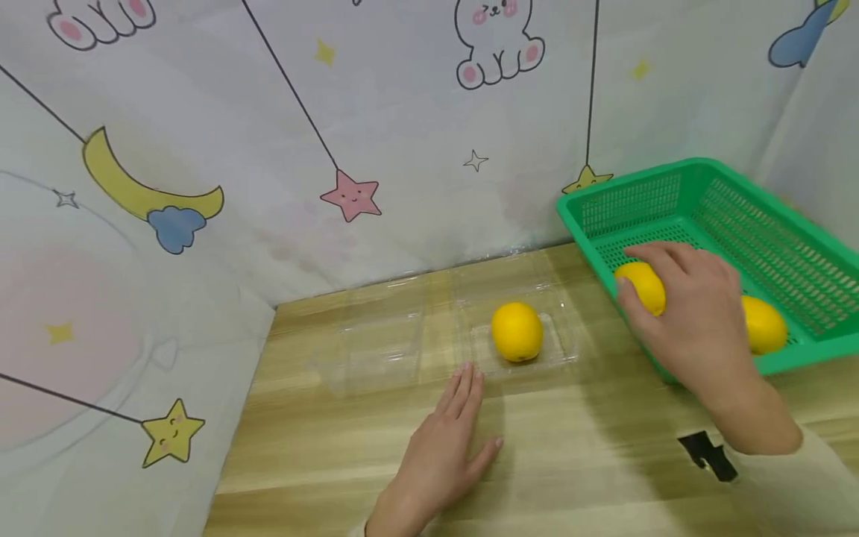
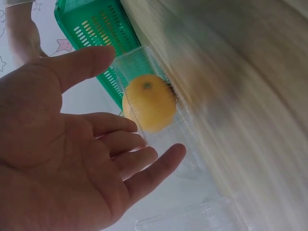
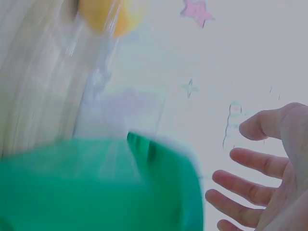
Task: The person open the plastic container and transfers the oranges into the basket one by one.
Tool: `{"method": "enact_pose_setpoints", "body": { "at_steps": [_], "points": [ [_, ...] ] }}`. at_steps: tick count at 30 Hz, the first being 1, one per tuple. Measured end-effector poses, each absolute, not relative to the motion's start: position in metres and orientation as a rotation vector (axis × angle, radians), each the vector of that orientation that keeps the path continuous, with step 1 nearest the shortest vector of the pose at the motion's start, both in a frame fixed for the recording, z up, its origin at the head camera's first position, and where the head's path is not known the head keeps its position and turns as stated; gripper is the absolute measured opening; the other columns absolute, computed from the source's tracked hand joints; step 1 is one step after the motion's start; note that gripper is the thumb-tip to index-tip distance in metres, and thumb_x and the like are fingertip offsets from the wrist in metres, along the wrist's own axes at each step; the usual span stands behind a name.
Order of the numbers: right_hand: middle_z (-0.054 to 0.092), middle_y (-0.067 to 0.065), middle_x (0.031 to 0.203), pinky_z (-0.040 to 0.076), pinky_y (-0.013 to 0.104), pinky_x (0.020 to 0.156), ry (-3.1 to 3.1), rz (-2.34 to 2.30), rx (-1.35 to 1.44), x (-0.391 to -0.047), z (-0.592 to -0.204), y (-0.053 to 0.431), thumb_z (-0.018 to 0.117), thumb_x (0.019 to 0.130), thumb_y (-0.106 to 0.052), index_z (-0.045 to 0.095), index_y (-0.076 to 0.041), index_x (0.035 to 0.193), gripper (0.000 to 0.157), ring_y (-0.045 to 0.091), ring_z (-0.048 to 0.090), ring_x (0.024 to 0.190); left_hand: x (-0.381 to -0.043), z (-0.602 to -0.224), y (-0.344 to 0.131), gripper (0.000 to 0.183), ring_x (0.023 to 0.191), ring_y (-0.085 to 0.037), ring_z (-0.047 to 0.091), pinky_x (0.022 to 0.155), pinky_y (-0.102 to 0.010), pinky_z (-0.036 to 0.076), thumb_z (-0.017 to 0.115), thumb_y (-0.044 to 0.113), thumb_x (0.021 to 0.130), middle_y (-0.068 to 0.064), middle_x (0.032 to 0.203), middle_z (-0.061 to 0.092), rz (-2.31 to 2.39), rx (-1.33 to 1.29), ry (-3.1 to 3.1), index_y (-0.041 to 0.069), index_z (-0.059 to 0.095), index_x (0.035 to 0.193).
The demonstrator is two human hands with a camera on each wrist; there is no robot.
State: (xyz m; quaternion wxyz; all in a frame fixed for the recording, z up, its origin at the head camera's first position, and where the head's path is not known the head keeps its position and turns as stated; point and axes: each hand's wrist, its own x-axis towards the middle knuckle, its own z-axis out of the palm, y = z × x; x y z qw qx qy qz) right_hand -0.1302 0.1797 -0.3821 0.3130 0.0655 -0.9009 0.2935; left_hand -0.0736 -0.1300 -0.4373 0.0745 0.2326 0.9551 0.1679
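Note:
A yellow-orange orange (image 1: 517, 332) sits in a clear plastic container (image 1: 567, 350) on the table, also seen through its wall in the left wrist view. Just in front of that container is my left hand (image 1: 444, 451), palm down with fingers extended, holding nothing. My right hand (image 1: 694, 321) reaches over the green basket (image 1: 798, 365), thumb and fingers spread about another orange (image 1: 644, 287). In the right wrist view the fingers of this hand are apart with no fruit between them. One more orange (image 1: 763, 325) lies in the basket, partly hidden by the hand.
A second clear plastic container (image 1: 379, 343) lies left of the first and is hard to make out. Behind the table hangs a white printed cloth (image 1: 416, 134). A small black patch (image 1: 708, 455) is on the table below the right wrist.

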Motion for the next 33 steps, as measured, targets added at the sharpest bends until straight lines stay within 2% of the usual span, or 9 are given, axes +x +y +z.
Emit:
{"method": "enact_pose_setpoints", "body": {
  "at_steps": [4, 10, 15, 19, 25, 30, 33],
  "points": [
    [0.068, 0.024, 0.125, 0.038, 0.07, 0.098, -2.336, 0.772, 0.249, -0.132, -0.385, 0.155, 0.072, 0.093, -0.007, 0.072, -0.002, 0.125, 0.032, 0.048, 0.058, 0.117, -0.073, -0.438, -0.131, 0.084, 0.162, -0.031, 0.023, 0.122, -0.051, 0.038, 0.069, 0.037, 0.104, -0.018, 0.175, 0.018, 0.492, 0.713, 2.874, 0.0, 0.027, 0.166],
    [0.066, 0.022, 0.129, 0.052, 0.062, 0.09, -2.451, 0.782, 0.298, -0.134, -0.392, 0.126, 0.073, 0.094, -0.009, 0.071, -0.002, 0.128, 0.035, 0.045, 0.064, 0.112, -0.073, -0.441, -0.13, 0.085, 0.162, -0.029, 0.023, 0.111, -0.06, 0.048, 0.067, 0.041, 0.104, -0.014, 0.176, 0.017, 0.471, 0.698, 2.873, 0.003, 0.025, 0.167],
    [0.06, 0.027, 0.141, 0.059, 0.061, 0.077, -2.668, 0.831, 0.326, -0.144, -0.399, 0.104, 0.075, 0.097, -0.017, 0.057, -0.004, 0.149, 0.057, 0.047, 0.069, 0.098, -0.074, -0.442, -0.131, 0.086, 0.162, -0.029, 0.022, 0.107, -0.063, 0.05, 0.067, 0.042, 0.104, -0.013, 0.177, 0.016, 0.449, 0.687, 2.873, 0.003, 0.025, 0.168],
    [0.056, 0.03, 0.146, 0.059, 0.066, 0.08, -2.79, 0.852, 0.321, -0.156, -0.407, 0.086, 0.078, 0.096, -0.023, 0.05, -0.004, 0.155, 0.068, 0.052, 0.069, 0.099, -0.074, -0.441, -0.131, 0.086, 0.163, -0.029, 0.022, 0.106, -0.066, 0.05, 0.067, 0.042, 0.104, -0.013, 0.177, 0.015, 0.456, 0.675, 2.87, 0.004, 0.025, 0.168],
    [0.054, 0.032, 0.148, 0.055, 0.069, 0.093, -2.945, 0.818, 0.294, -0.167, -0.42, 0.069, 0.08, 0.096, -0.032, 0.059, -0.007, 0.149, 0.063, 0.057, 0.064, 0.117, -0.073, -0.442, -0.133, 0.087, 0.163, -0.028, 0.02, 0.107, -0.066, 0.049, 0.067, 0.043, 0.104, -0.012, 0.177, 0.014, 0.465, 0.655, 2.861, 0.005, 0.024, 0.169],
    [0.057, 0.031, 0.145, 0.056, 0.067, 0.092, -2.985, 0.807, 0.303, -0.172, -0.43, 0.066, 0.082, 0.094, -0.031, 0.062, -0.007, 0.147, 0.062, 0.056, 0.064, 0.116, -0.073, -0.442, -0.133, 0.087, 0.163, -0.029, 0.019, 0.106, -0.067, 0.049, 0.066, 0.044, 0.104, -0.012, 0.177, 0.012, 0.459, 0.671, 2.85, 0.005, 0.022, 0.169],
    [0.058, 0.032, 0.144, 0.056, 0.067, 0.094, -2.983, 0.823, 0.328, -0.174, -0.432, 0.064, 0.083, 0.093, -0.026, 0.063, -0.006, 0.145, 0.059, 0.055, 0.065, 0.115, -0.074, -0.442, -0.133, 0.087, 0.163, -0.029, 0.019, 0.106, -0.067, 0.049, 0.066, 0.044, 0.104, -0.012, 0.177, 0.012, 0.456, 0.673, 2.849, 0.005, 0.022, 0.169]
  ]
}}
